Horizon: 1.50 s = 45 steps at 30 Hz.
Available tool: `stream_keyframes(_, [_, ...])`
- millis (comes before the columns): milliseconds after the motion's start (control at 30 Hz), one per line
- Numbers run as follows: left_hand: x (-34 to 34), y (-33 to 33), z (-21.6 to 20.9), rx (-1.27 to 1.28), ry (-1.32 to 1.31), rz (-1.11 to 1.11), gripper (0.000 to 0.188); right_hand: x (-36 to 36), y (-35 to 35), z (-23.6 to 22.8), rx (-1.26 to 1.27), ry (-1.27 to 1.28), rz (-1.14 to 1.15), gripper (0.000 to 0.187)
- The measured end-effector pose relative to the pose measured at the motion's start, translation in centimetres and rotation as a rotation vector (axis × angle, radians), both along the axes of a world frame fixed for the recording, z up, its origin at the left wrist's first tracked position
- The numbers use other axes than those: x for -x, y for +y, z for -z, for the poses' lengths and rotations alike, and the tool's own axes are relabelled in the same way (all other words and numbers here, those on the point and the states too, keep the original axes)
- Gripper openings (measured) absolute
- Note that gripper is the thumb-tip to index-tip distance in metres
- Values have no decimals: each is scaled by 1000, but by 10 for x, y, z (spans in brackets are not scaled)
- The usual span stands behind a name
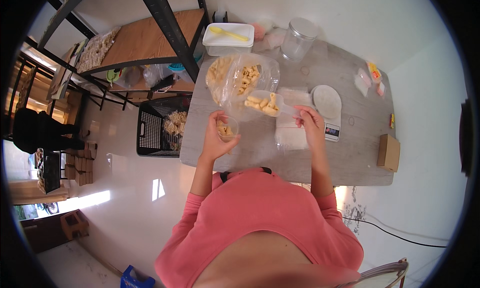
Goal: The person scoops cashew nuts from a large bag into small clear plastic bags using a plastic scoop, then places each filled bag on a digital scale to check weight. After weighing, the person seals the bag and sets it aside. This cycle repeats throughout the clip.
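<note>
My left hand (219,138) is wrapped round a small clear plastic cup (227,127) with some pale yellow snack pieces inside. In my right hand (311,122) is the handle of a translucent scoop (282,108), loaded with more of the same snack (262,104). The scoop hangs to the right of the cup and a little farther away, apart from it. Just beyond the scoop lies a large clear plastic bag (267,70) of snack pieces, its mouth spread. Flat clear plastic bags (291,134) lie under and near my right hand, beside a white kitchen scale (332,132) with a round plate (327,102).
A white lidded tub (229,47) with a yellow spoon (229,34) on it and a clear jar (299,40) stand at the table's back. A brown box (388,153) sits at the right edge. Left are a black crate (150,128) and a metal-framed shelf (150,35).
</note>
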State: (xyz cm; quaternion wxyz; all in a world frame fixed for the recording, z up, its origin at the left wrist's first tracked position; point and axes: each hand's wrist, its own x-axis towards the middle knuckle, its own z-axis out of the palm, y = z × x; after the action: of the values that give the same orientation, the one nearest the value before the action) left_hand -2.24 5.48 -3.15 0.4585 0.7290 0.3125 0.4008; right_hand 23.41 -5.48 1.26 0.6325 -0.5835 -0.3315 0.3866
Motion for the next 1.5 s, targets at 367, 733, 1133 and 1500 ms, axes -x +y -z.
stream_keyframes(367, [-18, -19, -32, -249, 292, -8, 72, 33, -1, -73, 41, -620, -218, 14])
stream_keyframes(733, [-19, -17, -23, -262, 235, -90, 74, 31, -4, -75, 54, -480, -160, 13])
stream_keyframes(1133, [-20, -17, -13, -215, 64, -156, 74, 15, -13, -39, 44, -177, -138, 17])
stream_keyframes(1500, [-15, -17, -11, -188, 60, -103, 78, 23, -8, -6, -82, 107, 38, 19])
